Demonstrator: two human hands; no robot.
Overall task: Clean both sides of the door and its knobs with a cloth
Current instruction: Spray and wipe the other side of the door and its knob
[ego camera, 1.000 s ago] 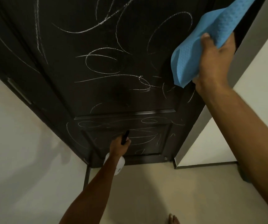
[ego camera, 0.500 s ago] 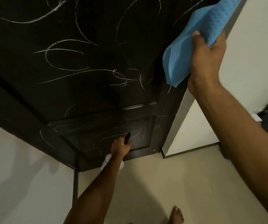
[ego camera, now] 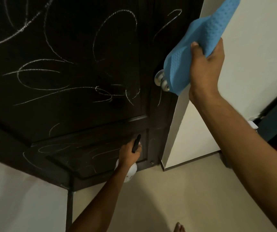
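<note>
Door (ego camera: pixel 84 64) — dark, scrawled with white chalk lines, its silver knob (ego camera: pixel 161 81) at the right edge. We grip a blue cloth (ego camera: pixel 199 47) in our right hand (ego camera: pixel 204 67), just beside the knob. Our left hand (ego camera: pixel 130 152) — low by the door's bottom corner — clasps a spray bottle (ego camera: pixel 131 173).

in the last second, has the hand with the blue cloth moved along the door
Yes. The right hand with the blue cloth has drifted toward the door's latch edge and now sits beside the knob.
</note>
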